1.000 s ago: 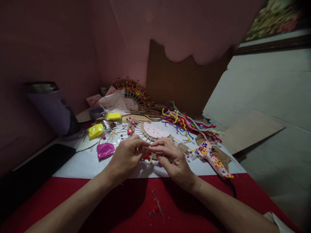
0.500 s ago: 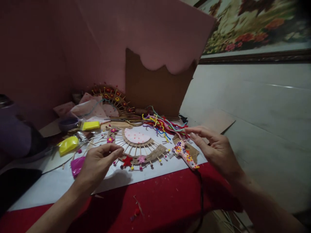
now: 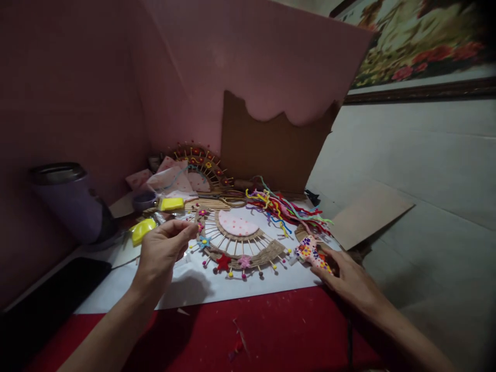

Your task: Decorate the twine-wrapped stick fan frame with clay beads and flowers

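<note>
My right hand [image 3: 343,271] has its thumb and fingers closed around the handle of a flower-patterned glue gun [image 3: 308,251], which lies on the white sheet at the right. My left hand [image 3: 165,250] hovers at the left with thumb and fingertips pinched together; whatever is between them is too small to make out. Between the hands lies a half-round fan-shaped craft piece [image 3: 248,261] of twine-wrapped arcs and thin sticks, with coloured beads at the stick ends. A red star [image 3: 223,262], a pink star [image 3: 244,262] and a blue star sit on its outer arc.
Tangled coloured pipe cleaners [image 3: 284,209] lie behind the fan. Scissors [image 3: 228,200], yellow clay packs [image 3: 143,231] and a purple tumbler [image 3: 73,201] stand or lie at the back and left. A similar fan leans behind, beside brown cardboard [image 3: 267,144]. A dark flat device [image 3: 58,284] lies front left.
My right hand has come down from beside the pipe cleaners onto the glue gun's handle. My left hand stays pinched. The view has swung left, showing more of the tumbler.
</note>
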A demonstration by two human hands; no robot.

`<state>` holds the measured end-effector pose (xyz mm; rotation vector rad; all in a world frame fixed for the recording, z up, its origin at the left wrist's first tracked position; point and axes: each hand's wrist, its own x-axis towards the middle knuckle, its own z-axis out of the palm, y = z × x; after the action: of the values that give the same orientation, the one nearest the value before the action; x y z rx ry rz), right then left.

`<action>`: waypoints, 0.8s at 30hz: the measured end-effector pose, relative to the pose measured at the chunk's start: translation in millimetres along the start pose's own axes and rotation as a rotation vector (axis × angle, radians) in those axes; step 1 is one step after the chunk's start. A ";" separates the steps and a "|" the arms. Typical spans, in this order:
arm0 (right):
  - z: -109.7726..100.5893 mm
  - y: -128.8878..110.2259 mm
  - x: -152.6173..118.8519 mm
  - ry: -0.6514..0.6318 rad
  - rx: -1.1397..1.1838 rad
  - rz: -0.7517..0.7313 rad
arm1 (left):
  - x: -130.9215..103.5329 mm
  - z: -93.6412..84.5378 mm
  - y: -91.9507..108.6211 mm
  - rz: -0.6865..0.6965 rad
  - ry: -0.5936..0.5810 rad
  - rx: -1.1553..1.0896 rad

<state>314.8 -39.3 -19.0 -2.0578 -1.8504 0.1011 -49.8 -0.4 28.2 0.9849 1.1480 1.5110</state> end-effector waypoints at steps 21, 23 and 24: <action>-17.6 -11.7 -33.4 0.144 0.378 0.167 | 1.4 5.9 -7.6 -0.023 0.003 0.154; -21.2 -9.5 -37.0 0.124 0.485 0.186 | 1.6 6.2 -7.9 -0.036 0.018 0.171; -22.4 -7.6 -39.1 0.134 0.543 0.197 | 1.8 6.1 -8.1 -0.041 0.020 0.174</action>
<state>308.9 -81.8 -3.2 -1.7982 -1.3461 0.4525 -42.6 3.3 21.8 1.0574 1.3234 1.4096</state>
